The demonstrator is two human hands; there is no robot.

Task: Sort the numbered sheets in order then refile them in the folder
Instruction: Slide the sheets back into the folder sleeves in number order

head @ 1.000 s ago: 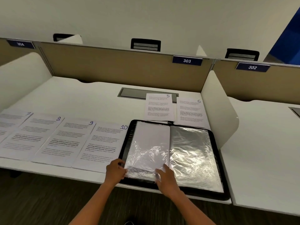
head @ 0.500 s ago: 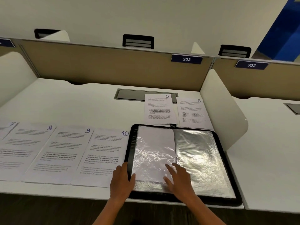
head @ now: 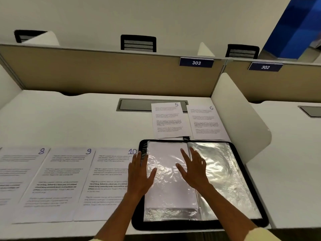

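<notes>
Both hands have slid up the open folder (head: 246, 193) since a second ago. Seen from the head camera, the left hand (head: 139, 176) and right hand (head: 194, 169) lie flat, fingers straight, grasping nothing, pressing a white sheet (head: 166, 193) inside the left plastic sleeve. Sheets 8 (head: 19, 174), 9 (head: 60, 180) and 10 (head: 107, 181) lie in a row left of the folder; sheets 5 (head: 168, 120) and 6 (head: 206, 122) lie behind it on the desk (head: 69, 122).

Bare forearms, pale yellow sleeve (head: 257, 234) edges showing.
</notes>
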